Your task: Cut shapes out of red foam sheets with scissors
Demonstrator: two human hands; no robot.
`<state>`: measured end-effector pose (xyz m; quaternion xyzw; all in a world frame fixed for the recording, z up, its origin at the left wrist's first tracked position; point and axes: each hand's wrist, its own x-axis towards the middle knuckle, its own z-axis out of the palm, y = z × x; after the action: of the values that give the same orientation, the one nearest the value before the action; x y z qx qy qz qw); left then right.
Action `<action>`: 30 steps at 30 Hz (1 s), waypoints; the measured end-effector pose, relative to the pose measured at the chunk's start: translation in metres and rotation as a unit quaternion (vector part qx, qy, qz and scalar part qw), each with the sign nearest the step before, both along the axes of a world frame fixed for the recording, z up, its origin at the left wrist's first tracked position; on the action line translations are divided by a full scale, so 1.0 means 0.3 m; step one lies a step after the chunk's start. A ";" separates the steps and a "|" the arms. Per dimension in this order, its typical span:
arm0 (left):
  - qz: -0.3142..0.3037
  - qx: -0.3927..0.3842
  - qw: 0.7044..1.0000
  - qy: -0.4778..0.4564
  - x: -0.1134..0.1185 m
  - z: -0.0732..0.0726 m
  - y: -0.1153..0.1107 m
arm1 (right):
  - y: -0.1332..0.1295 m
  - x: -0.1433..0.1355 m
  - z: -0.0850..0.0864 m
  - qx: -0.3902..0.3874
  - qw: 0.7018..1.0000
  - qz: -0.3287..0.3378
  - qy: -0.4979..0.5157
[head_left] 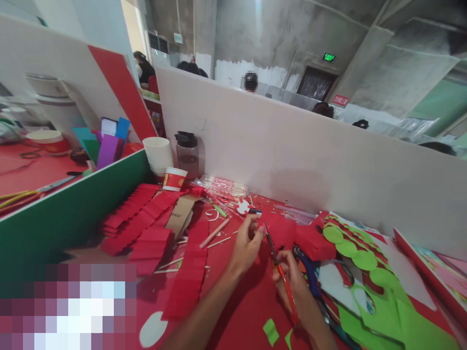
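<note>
My right hand [288, 277] is closed around the orange-red handles of a pair of scissors [287, 291], whose blades point up and away from me. My left hand [250, 239] pinches a small piece of red paper [261, 228] close beside the blade tips. How much of that paper sits between the blades is hard to make out. Just behind the tips is a larger sheet of red paper [280, 228]. Small green paper scraps [271, 332] lie on the red tabletop below my right hand.
Folded red paper strips [146, 214] and a white paper disc [153, 329] are at left. Paper cups [174, 179] and a dark-lidded bottle [187, 155] stand by the white partition [255, 141]. Green paper pieces [365, 260] and blue-handled pliers [310, 277] crowd the right side.
</note>
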<state>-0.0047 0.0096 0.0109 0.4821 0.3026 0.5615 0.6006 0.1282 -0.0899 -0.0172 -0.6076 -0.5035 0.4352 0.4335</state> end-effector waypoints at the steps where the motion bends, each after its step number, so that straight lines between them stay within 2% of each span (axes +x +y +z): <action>1: 0.004 0.002 1.000 0.001 0.000 0.000 0.000 | 0.001 0.001 0.000 0.000 1.000 0.000 0.000; 12: 0.013 -0.006 1.000 0.006 -0.003 0.008 -0.005 | 0.001 -0.003 0.011 -0.002 1.000 -0.010 -0.026; 20: 0.006 -0.010 1.000 0.003 -0.001 -0.003 0.002 | 0.004 -0.003 -0.002 -0.020 1.000 -0.009 0.008; 24: 0.007 -0.011 1.000 0.003 0.000 -0.004 0.001 | 0.002 -0.002 0.001 -0.007 1.000 -0.008 -0.013; 30: 0.008 -0.011 1.000 0.004 0.001 -0.007 0.001 | 0.003 -0.007 -0.012 0.004 1.000 0.001 0.018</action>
<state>-0.0044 0.0099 0.0086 0.4758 0.3149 0.5608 0.6000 0.1261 -0.0891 -0.0209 -0.5972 -0.4985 0.4442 0.4445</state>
